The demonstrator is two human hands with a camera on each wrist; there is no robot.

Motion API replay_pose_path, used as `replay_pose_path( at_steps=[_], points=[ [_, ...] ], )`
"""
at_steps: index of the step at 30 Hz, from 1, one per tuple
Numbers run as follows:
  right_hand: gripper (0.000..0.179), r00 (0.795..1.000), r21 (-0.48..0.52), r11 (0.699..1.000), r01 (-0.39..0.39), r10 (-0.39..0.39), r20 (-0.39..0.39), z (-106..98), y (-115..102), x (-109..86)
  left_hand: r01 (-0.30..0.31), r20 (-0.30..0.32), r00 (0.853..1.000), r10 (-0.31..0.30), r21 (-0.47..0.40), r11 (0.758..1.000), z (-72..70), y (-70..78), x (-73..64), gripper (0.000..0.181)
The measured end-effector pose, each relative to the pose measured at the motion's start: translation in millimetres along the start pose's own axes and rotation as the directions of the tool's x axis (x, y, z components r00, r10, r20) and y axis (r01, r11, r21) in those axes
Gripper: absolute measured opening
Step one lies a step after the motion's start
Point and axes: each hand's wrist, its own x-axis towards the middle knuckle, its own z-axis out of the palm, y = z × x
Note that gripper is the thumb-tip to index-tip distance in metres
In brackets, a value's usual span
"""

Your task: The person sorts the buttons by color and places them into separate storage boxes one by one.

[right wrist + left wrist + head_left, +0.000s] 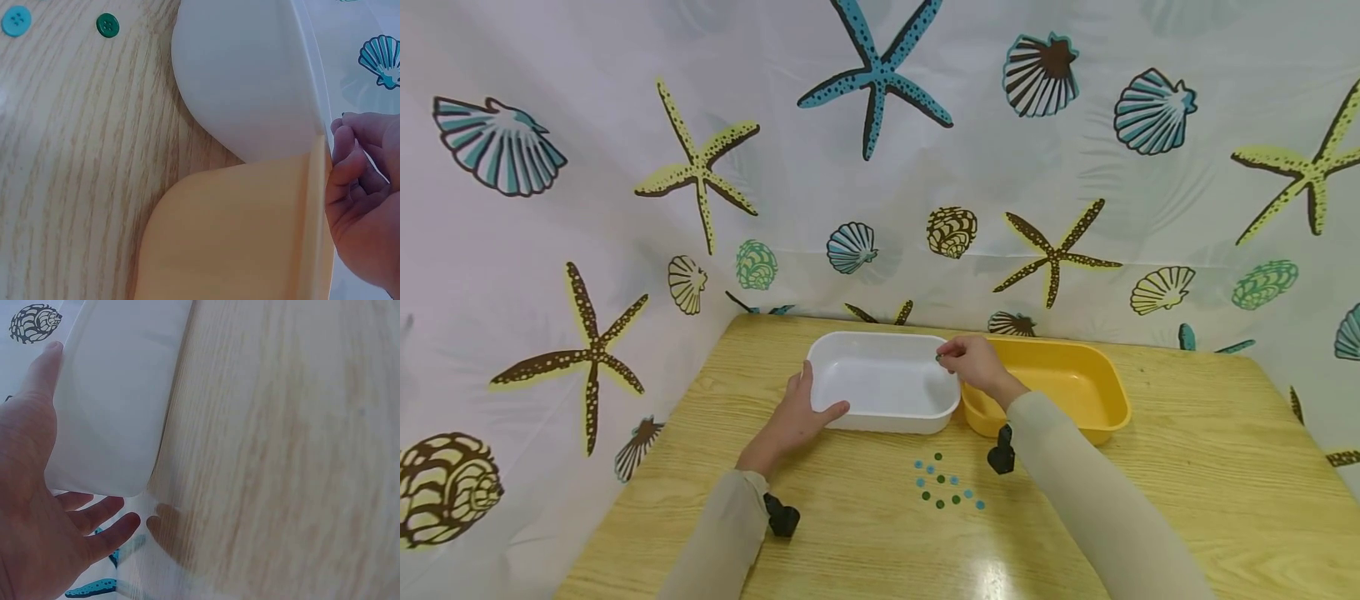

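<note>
Seashell-and-starfish cloth (pixel 760 92) rises behind a wood-grained tabletop (pixel 1210 442), where the right sleeve (pixel 1075 475) hides part of the yellow tub (pixel 1112 404) at centre right of the frame. Of the small dark button (pixel 939 357) pinched by the right hand (pixel 976 365), mostly covered by fingertips, barely a sliver shows in the right wrist view; it sits over the right end of the white tub (pixel 880 422). At that tub's near left corner rests the left hand (pixel 800 412), fingers spread, while loose blue and green buttons (pixel 941 479) lie at lower centre, below the right hand.
</note>
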Motion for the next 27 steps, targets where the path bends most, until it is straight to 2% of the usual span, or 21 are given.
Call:
replay_pose_path(
  at_steps=[16,21,27],
  points=[
    [0.025,0.999,-0.018,0.999,-0.037,0.036,-0.009,-2.9,-1.5,-2.1,-0.004,0.001,1.0,0.004,0.002,1.0,4.0,2.9,2.7,0.12],
    [0.026,1.0,-0.033,0.999,-0.004,0.004,0.007,-5.6,-1.1,-6.3,-0.001,-0.003,1.0,0.001,0.016,1.0,4.1,1.5,2.5,0.12],
    [0.025,0.996,-0.073,0.994,0.075,-0.071,0.05,-10.0,-6.9,-21.9,-0.005,-0.012,1.0,0.005,0.018,1.0,2.1,-1.4,1.8,0.12]
  ],
)
